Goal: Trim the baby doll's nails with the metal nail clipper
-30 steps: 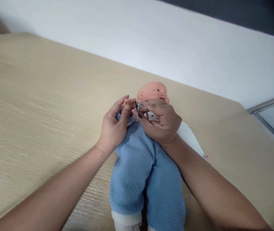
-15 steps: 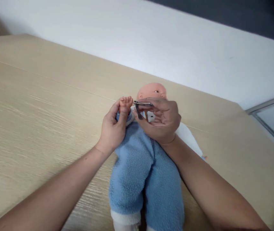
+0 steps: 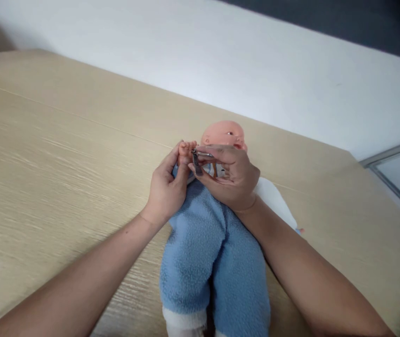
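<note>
My right hand (image 3: 234,178) pinches the nail clipper (image 3: 196,164) at its ten-o'clock side, long axis nine-to-three, cutting end toward nine at the doll's hand (image 3: 186,150), around which my left hand (image 3: 167,185) closes. The doll's head (image 3: 221,132) lies toward twelve.

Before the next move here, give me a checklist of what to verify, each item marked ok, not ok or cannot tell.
1. Left hand supports the small pink plastic doll hand: ok.
2. Right hand holds the silver metal nail clipper between thumb and fingers: ok.
3. Clipper's tip is at the doll's fingers: ok.
4. Tip is actually closed on a doll finger: cannot tell; too small to make out.
5. Left thumb is well clear of the clipper: not ok; it sits close beside it.
6. Plastic doll in fuzzy blue clothes lies on the pale wood-grain table: ok.
</note>
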Demonstrator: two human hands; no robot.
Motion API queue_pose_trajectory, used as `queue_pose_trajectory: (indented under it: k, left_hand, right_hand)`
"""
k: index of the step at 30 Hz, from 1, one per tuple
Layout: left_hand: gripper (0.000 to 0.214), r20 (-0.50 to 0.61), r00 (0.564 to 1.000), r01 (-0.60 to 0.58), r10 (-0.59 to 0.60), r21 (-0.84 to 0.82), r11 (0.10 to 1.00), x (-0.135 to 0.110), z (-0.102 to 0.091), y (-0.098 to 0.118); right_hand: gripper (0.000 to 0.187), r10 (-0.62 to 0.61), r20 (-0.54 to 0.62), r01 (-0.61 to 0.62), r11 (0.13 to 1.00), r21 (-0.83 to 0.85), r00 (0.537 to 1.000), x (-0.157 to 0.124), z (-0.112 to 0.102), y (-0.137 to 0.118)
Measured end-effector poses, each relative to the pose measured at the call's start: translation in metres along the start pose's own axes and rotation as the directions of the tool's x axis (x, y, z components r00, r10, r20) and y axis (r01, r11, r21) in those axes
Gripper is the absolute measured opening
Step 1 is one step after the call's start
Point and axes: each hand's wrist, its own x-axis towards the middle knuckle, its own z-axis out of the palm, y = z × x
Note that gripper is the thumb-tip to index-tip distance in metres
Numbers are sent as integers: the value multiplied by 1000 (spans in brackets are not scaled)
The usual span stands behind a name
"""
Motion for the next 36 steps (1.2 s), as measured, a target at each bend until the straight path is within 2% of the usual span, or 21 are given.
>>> queue_pose_trajectory:
  k: [3, 9, 19, 36]
  left_hand:
    - [38, 2, 1000, -19, 19, 10, 1000, 0, 0, 0]
    - [42, 10, 1000, -12, 12, 39, 999, 0, -1, -1]
    - [40, 14, 1000, -7, 6, 41, 999, 0, -1, 0]
    - [39, 7, 1000, -12, 12, 39, 999, 0, 0, 1]
  right_hand:
    - [42, -8, 8, 8, 1000, -19, 1000, 1, 0, 0]
    - [42, -157, -80, 154, 987, -34, 984, 7, 2, 3]
    - [29, -269, -112, 259, 961, -98, 957, 12, 3, 4]
    - [32, -240, -112, 229, 968, -103, 964, 9, 2, 3]
